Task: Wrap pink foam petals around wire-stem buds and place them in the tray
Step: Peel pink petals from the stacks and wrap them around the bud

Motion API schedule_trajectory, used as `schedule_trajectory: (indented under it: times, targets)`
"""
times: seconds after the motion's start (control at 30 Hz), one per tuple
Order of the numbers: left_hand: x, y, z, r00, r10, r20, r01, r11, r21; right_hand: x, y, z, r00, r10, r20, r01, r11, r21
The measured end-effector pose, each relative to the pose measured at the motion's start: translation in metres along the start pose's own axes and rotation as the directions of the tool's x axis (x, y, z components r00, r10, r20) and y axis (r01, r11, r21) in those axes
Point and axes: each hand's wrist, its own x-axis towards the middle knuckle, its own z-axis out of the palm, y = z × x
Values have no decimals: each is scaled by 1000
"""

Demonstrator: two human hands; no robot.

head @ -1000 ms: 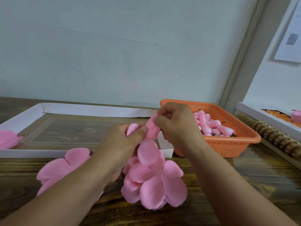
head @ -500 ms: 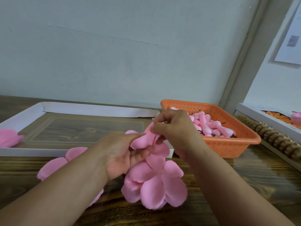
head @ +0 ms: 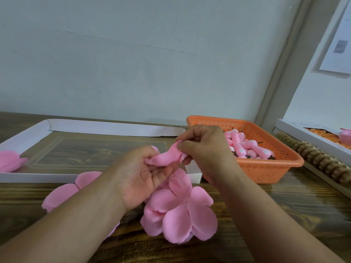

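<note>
change: petal (head: 167, 158) now rolled flatter, lower than a second ago.
grip: left hand (head: 140, 175) cradles it, right hand (head: 205, 149) pinches its 2 o'clock end.
meaning: I'd say wrap's mid-way, tray (head: 38, 130) comes later.

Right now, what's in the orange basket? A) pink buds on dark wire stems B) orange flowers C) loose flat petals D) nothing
A: the orange basket holds a heap of pink buds with dark stems poking out, behind the right hand, which pinches a pink petal together with the left hand.
</note>
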Motion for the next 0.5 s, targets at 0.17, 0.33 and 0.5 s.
schedule_trajectory:
  times: [0.17, 0.33, 0.5]
  targets:
    - [-2, -5, 5, 1000, 11, -10, -10, 992, 129, -5, -6, 2, 999, -47, 3, 47, 990, -132]
    - [-6, -6, 8, 999, 32, -43, -16, 943, 333, -8, -11, 6, 988, -84, 129, 119, 947, -298]
    - [-6, -8, 9, 994, 64, -93, -29, 942, 333, -8, -13, 8, 986, -115, 123, 149, 937, -315]
